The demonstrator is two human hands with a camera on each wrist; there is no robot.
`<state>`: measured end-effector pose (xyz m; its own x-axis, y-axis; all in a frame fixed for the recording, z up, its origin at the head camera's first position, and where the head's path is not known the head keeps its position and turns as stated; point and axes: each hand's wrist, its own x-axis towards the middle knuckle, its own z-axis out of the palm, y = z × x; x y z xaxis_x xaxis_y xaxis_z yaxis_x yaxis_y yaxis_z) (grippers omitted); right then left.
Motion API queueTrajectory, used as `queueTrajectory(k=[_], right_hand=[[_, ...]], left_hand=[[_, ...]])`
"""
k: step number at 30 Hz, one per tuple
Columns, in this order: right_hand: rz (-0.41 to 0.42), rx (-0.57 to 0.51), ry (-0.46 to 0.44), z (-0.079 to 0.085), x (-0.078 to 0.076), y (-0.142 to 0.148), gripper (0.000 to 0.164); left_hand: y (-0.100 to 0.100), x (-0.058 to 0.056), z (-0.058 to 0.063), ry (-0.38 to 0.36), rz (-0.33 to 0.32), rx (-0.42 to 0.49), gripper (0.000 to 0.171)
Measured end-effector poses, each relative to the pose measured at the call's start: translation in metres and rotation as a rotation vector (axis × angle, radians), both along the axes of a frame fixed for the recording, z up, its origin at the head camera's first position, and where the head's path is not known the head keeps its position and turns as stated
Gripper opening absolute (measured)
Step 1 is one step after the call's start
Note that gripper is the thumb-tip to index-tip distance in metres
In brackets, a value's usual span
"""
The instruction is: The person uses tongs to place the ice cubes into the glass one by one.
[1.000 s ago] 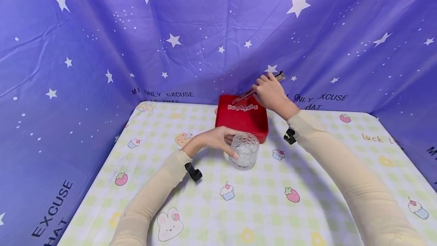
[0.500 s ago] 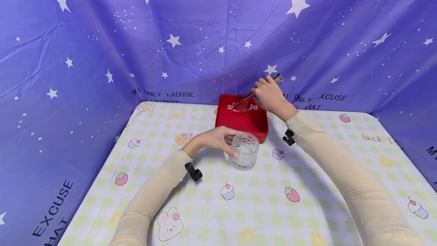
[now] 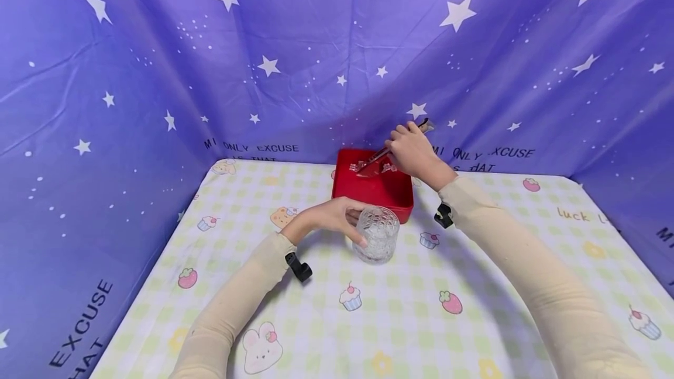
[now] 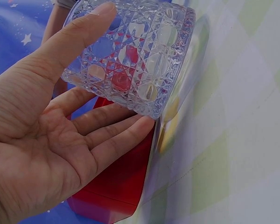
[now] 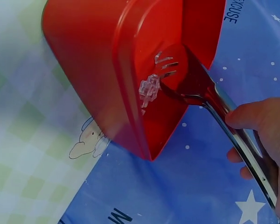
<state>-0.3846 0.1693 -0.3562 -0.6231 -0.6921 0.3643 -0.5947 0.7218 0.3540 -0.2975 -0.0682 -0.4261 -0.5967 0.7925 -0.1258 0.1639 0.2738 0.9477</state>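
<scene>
The tongs (image 5: 224, 122), gripped by the right hand (image 3: 413, 150), have been lowered further towards the clear pieces (image 5: 150, 88) in the red box (image 3: 374, 193), apparently bringing them within grasp, while the glass (image 3: 378, 237) is held upright on the counter (image 3: 400, 320) by the left hand (image 3: 334, 213).

One left hand (image 3: 333, 214), one right hand (image 3: 413, 150). One glass (image 3: 377, 235), one red box (image 3: 372, 193), one pair of tongs (image 5: 205, 87). Two black wristbands (image 3: 298, 266). Clear pieces (image 5: 150, 88): several, exact number unclear.

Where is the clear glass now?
In the head view, just right of centre: the clear glass is in the left grip, on the near side of the red box.
</scene>
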Motion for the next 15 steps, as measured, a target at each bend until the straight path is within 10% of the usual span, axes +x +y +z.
queueTrajectory(k=[15], right_hand=[[0.024,0.011,-0.043,0.0011,0.0024,-0.0064,0.011]], left_hand=[[0.0009,-0.0006,-0.0024,-0.006,-0.006,0.017,0.079]])
